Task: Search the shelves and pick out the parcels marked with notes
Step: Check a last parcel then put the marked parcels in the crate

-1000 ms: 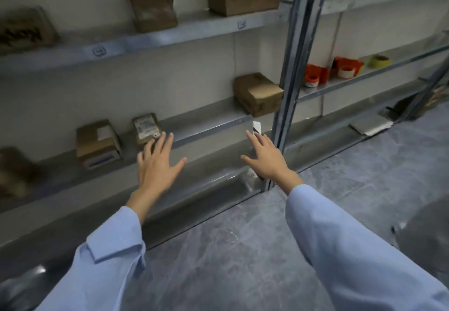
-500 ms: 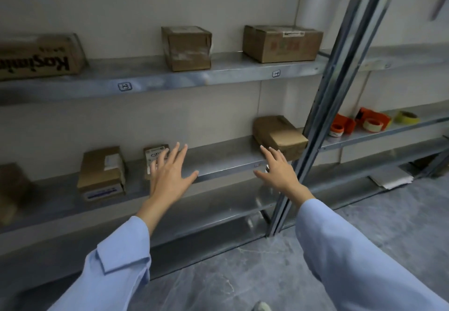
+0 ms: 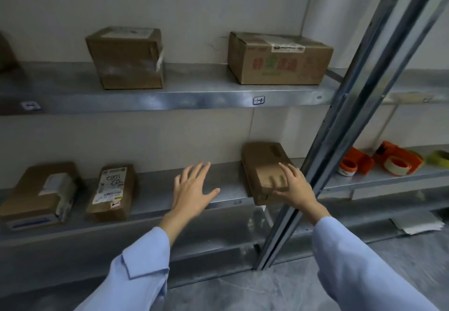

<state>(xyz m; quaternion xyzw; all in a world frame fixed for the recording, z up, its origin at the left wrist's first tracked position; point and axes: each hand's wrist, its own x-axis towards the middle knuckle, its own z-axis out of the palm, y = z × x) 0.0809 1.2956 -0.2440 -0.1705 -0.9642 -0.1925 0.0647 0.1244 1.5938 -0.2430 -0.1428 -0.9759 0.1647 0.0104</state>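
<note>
A brown parcel (image 3: pixel 263 164) lies at the right end of the middle shelf (image 3: pixel 155 184), by its front edge, just beside the upright post (image 3: pixel 340 140). The right hand (image 3: pixel 295 186) spreads straight fingers over it (contact unclear). The left hand (image 3: pixel 192 189) hovers open above the shelf's front edge. A labelled parcel (image 3: pixel 111 191) lies toward the left end.

Head view, close, facing forward-down at metal shelves (image 3: pixel 194 96).
</note>
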